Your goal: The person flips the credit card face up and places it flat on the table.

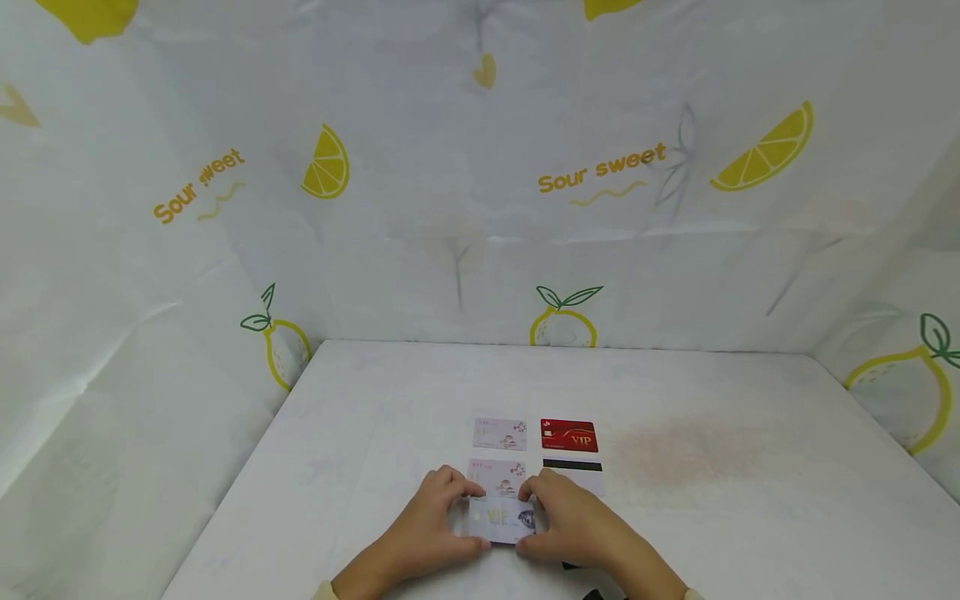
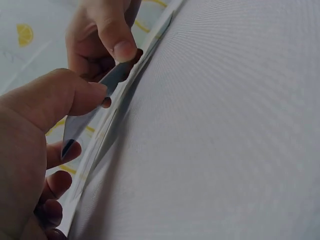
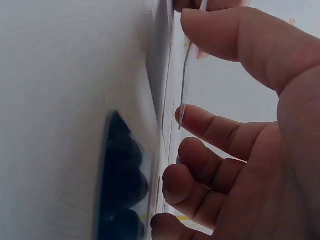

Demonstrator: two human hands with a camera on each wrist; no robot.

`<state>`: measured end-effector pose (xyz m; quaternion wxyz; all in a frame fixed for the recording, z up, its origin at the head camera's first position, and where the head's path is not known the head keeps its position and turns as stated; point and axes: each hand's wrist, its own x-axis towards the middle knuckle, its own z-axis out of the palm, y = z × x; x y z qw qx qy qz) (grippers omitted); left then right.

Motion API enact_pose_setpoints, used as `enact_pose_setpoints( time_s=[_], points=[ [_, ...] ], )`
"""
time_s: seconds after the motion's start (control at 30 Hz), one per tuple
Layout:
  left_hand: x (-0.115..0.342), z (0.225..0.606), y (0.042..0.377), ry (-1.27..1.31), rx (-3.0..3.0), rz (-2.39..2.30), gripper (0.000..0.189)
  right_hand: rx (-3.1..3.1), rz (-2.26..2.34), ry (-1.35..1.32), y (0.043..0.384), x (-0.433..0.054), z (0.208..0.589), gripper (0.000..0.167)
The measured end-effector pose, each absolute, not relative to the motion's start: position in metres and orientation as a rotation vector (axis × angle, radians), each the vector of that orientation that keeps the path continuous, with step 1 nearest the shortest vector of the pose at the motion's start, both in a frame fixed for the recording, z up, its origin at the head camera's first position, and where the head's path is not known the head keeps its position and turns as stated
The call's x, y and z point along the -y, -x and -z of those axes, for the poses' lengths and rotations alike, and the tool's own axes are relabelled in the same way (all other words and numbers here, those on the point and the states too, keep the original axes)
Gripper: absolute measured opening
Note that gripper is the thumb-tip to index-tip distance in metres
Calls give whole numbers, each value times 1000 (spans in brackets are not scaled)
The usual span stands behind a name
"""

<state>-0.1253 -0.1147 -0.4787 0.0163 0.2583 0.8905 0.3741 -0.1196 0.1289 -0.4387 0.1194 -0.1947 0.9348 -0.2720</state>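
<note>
Both hands hold a pale silvery VIP card [image 1: 504, 518], one at each end. My left hand [image 1: 420, 529] pinches its left end between thumb and forefinger, and my right hand [image 1: 581, 521] does the same at the right. In the left wrist view the card [image 2: 75, 127] is seen almost edge-on, tilted above the table. The right wrist view shows the card [image 3: 185, 82] as a thin edge between thumb and forefinger. Just beyond it lies a pink VIP card [image 1: 497, 475], its lower edge overlapped by the held card.
Farther back lie another pink VIP card [image 1: 500, 434] and a red VIP card [image 1: 570, 436]. A card with a black stripe [image 1: 573, 465] lies partly behind my right hand. Another dark-striped card [image 3: 120, 175] shows near the right wrist. A lemon-print sheet [image 1: 450, 275] stands behind the white table [image 1: 397, 392].
</note>
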Motion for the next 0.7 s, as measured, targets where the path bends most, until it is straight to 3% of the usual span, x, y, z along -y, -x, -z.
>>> enact_pose_setpoints(
  time_s=[0.7],
  points=[
    [116,482,125,-890,-2877,-963,55,-2774,744,602,115,-123,445,49]
  ],
)
